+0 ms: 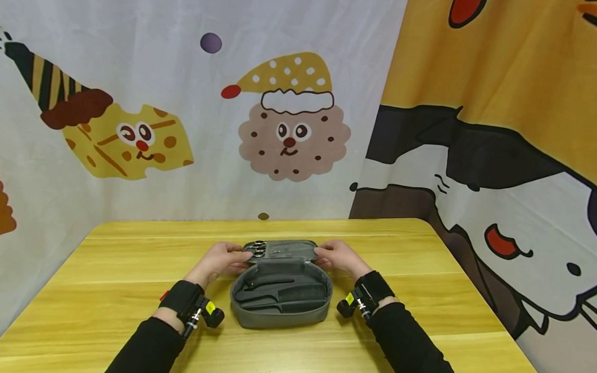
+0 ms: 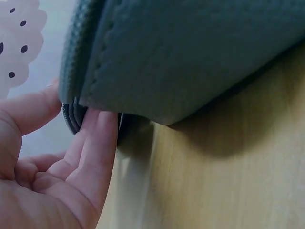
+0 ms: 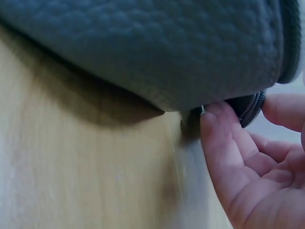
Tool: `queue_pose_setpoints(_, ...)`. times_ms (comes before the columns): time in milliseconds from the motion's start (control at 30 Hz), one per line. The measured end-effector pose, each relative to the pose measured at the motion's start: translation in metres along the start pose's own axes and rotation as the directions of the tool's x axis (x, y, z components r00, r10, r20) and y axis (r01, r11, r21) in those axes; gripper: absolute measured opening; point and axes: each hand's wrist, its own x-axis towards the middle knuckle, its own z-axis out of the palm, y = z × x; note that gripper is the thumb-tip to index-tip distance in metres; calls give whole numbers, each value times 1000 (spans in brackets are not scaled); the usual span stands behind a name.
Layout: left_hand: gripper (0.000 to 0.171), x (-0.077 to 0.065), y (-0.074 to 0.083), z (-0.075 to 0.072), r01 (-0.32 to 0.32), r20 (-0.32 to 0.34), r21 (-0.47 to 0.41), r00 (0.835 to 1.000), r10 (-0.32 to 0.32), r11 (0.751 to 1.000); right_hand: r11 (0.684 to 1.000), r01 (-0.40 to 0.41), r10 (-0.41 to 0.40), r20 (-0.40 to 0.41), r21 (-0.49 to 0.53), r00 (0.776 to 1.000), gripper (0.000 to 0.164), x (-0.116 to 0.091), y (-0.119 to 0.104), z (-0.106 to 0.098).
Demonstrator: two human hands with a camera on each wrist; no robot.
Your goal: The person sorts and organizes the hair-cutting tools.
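A grey zip case with a pebbled, leather-like outside stands in the middle of the wooden table, its lid laid back on the far side. My left hand pinches the lid's left edge between thumb and fingers. At the opposite end, my right hand grips the lid's right edge the same way. Scissors with ring handles sit at the left of the lid's inner side. Inside the case lie several long black tools; their kind is hard to tell. In both wrist views, the case partly hides the fingertips.
The wooden table reaches around the case on every side. Behind it hangs a white curtain with cartoon prints, and a yellow, black and white one runs along the right. Both wrists wear black camera straps.
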Motion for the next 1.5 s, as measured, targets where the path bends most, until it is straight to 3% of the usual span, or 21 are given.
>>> queue_pose_setpoints(467,69,1,3,9,-43,-103,-44,994,38,998,967,103,-82,-98,232,992,33,0,0,6)
queue_pose_setpoints(833,47,0,5,17,-138,-204,-43,971,126,990,925,208,-149,-200,318,968,37,-2,-1,7)
queue_pose_setpoints(1100,37,-1,7,20,-173,-274,57,944,182,983,920,267,-199,-246,286,949,37,-5,-6,7)
queue_pose_setpoints(1300,34,-2,7,22,-226,-284,119,925,251,967,911,292,-214,-271,292,938,32,-14,-15,5)
queue_pose_setpoints(1500,30,-3,7,22,-276,-268,153,913,309,949,906,326,-230,-330,271,915,27,-10,-8,7)
